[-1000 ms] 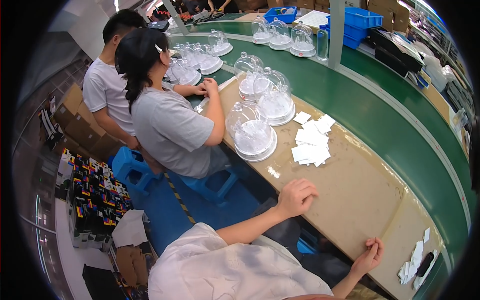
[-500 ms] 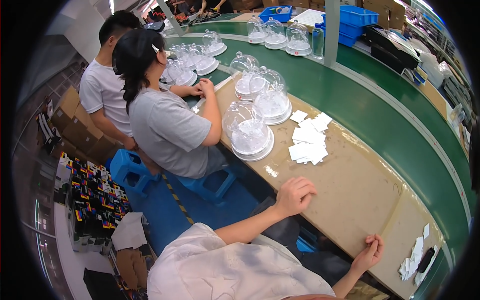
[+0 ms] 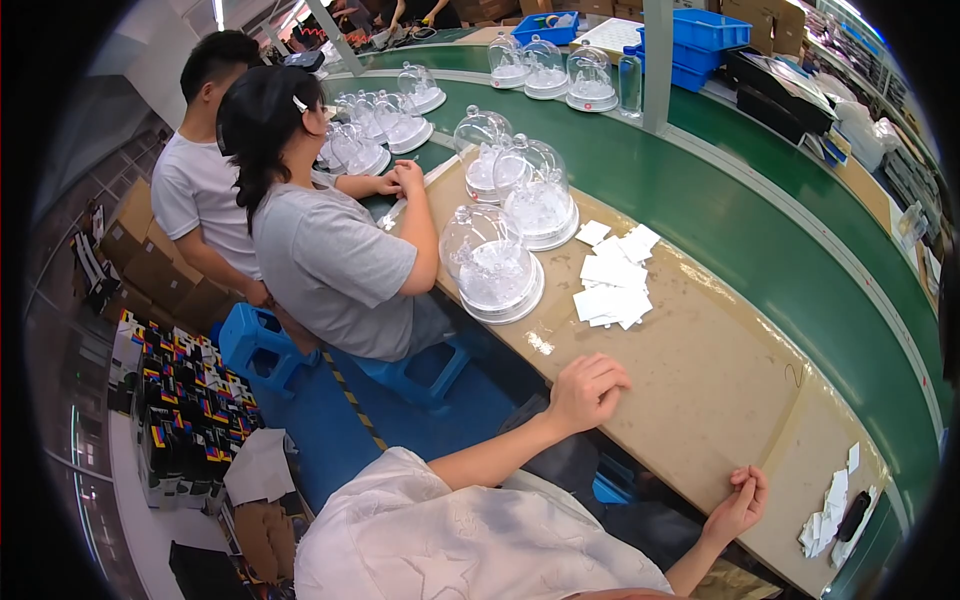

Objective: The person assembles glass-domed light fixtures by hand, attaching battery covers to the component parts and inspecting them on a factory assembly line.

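My left hand [image 3: 588, 392] rests at the near edge of the brown table [image 3: 690, 380], its fingers curled in loosely with nothing in them. Farther right on the same edge lies my right hand [image 3: 737, 508], fingers bent and pressed together around nothing visible. Beyond my left hand is a loose pile of white cards [image 3: 613, 280]. To its left stand three clear domes on round white bases; the nearest dome [image 3: 493, 262] has clear, glassy pieces inside. More white slips [image 3: 826, 515] and a small black object [image 3: 853, 517] lie to the right of my right hand.
A green conveyor belt [image 3: 760, 240] curves behind the table and carries more domes [image 3: 590, 80]. On my left a person in a grey shirt [image 3: 335, 245] sits at the table, and another in white [image 3: 205, 180] is behind. Blue stools [image 3: 260, 340] and boxes [image 3: 160, 260] stand left.
My hands stay in the same place and pose. The view has shifted slightly; the person in white has lowered and turned their head a little.
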`<state>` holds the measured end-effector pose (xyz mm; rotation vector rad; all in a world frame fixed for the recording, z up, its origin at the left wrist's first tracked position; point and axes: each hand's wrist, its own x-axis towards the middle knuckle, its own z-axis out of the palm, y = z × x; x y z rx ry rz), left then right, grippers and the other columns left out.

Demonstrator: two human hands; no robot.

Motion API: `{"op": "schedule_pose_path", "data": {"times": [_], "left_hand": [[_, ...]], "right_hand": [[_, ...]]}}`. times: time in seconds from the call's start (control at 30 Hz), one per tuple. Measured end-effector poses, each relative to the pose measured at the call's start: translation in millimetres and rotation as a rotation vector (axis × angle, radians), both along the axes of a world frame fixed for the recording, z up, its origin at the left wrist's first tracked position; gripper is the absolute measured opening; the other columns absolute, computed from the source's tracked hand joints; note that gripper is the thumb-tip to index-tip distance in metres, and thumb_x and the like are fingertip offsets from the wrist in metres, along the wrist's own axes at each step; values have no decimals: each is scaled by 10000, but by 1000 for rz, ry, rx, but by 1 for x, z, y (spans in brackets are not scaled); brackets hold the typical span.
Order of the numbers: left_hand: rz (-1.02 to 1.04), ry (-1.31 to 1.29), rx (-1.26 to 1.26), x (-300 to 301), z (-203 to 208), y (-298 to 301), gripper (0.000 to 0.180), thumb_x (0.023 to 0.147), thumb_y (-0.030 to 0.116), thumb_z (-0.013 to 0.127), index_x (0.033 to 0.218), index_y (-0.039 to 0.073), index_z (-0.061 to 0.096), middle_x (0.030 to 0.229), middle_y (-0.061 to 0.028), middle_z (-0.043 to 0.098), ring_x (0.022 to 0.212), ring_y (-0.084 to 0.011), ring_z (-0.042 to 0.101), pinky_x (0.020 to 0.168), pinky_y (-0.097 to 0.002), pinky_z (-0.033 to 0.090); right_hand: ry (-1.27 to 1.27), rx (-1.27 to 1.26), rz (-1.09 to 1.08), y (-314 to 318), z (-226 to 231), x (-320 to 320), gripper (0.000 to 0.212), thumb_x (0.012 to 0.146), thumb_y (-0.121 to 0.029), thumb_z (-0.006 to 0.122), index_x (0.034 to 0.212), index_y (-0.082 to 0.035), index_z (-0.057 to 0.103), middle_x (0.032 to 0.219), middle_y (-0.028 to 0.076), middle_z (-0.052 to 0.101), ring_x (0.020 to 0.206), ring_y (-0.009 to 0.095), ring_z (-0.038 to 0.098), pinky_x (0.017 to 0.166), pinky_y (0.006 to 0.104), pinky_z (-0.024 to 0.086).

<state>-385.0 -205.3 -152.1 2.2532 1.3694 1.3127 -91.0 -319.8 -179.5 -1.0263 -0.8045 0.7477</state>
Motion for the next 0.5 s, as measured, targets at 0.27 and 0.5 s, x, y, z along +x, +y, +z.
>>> {"op": "schedule_pose_path", "data": {"times": [0.27, 0.5], "left_hand": [[-2, 0, -2, 0, 0, 0, 126, 672, -5, 593, 715, 104, 640, 790, 4, 629, 770, -187, 606, 637, -309, 440], [7, -1, -15, 0, 0, 0, 126, 669, -5, 594, 713, 103, 642, 791, 2, 629, 763, -188, 605, 635, -311, 442]], "right_hand": [[-3, -1, -1, 0, 1, 0, 171, 970, -42, 438, 1040, 31, 575, 820, 70, 533, 788, 147, 476, 774, 285, 422], [-3, -13, -17, 0, 1, -1, 167, 969, -40, 437, 1037, 31, 572, 831, 75, 538, 785, 148, 476, 778, 286, 425]]}}
